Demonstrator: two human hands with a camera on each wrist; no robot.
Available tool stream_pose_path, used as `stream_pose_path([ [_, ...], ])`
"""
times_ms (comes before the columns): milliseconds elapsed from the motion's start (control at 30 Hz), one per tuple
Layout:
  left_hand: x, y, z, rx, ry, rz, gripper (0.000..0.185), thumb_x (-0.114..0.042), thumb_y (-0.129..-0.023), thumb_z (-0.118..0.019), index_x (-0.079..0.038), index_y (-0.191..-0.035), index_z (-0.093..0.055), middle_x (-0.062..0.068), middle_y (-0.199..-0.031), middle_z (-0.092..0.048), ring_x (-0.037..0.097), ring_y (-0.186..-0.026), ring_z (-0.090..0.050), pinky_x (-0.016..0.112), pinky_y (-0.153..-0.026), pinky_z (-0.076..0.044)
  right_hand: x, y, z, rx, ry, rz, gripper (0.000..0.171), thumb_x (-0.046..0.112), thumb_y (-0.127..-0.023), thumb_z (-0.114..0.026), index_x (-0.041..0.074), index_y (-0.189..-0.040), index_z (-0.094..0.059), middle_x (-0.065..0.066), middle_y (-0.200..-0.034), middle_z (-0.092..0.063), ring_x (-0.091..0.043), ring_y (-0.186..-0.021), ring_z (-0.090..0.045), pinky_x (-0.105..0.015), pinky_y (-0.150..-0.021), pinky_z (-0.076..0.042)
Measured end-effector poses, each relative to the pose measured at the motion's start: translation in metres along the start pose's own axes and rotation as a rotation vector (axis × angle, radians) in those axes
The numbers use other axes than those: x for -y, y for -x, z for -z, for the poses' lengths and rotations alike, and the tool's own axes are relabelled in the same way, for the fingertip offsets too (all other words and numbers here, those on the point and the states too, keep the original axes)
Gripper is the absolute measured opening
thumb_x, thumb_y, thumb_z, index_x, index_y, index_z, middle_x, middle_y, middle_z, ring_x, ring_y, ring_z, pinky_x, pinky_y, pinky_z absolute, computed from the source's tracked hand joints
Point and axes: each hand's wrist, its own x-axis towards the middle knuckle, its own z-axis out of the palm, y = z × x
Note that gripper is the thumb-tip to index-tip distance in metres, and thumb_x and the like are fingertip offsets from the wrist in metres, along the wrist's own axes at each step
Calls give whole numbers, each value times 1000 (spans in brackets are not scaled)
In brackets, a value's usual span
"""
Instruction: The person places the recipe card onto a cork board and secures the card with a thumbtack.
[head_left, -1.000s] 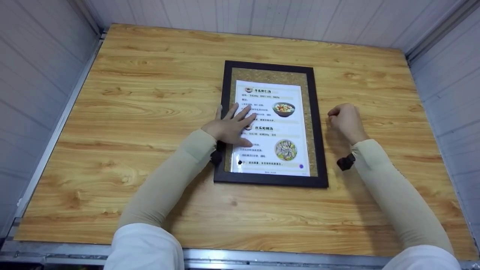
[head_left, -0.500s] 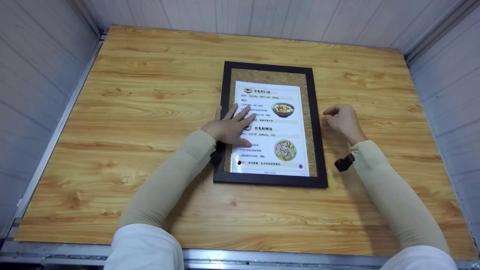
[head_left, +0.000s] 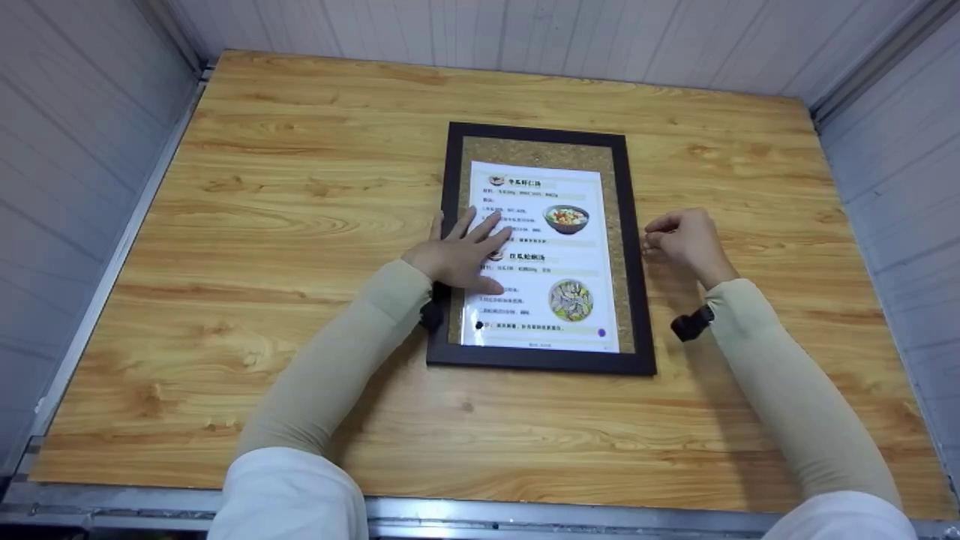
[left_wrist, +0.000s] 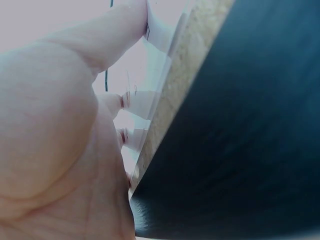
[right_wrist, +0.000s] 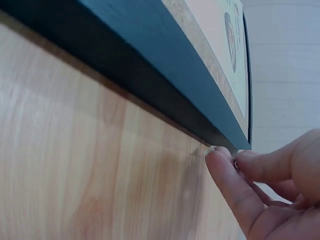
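Observation:
A printed recipe sheet (head_left: 536, 300) lies on the cork face of a dark-framed board (head_left: 541, 361). Black (head_left: 479, 325) and purple (head_left: 602, 332) round pin heads sit at its lower corners. My left hand (head_left: 465, 253) rests spread on the sheet's left part, fingers straight, hiding some text. In the left wrist view the palm (left_wrist: 55, 125) lies beside the dark frame edge. Just right of the board, my right hand (head_left: 688, 241) has curled fingers, thumb and fingertips together. The right wrist view gives a tiny dark thing (right_wrist: 235, 162) between those tips, too small to identify.
The board lies on a wood-grain table (head_left: 285, 187). Pale panels (head_left: 495, 37) rise behind it and at both sides. A metal rail (head_left: 450, 508) runs along the table's front edge.
My right hand has shifted slightly left, closer to the board's right edge, with the thumb and fingertips together. The left hand and the board stay in place.

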Motion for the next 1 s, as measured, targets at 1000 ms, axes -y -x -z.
stream_pose_path([
  [1000, 0, -1, 0, 1, 12, -3, 93, -70, -77, -45, -31, -145, 6, -5, -149, 19, 26, -132, 23, 61, -95, 18, 18, -4, -12, 85, -410, -86, 29, 5, -83, -64, -10, -107, -60, -18, -93, -64, -21, -76, -66, -32, -73, -52],
])
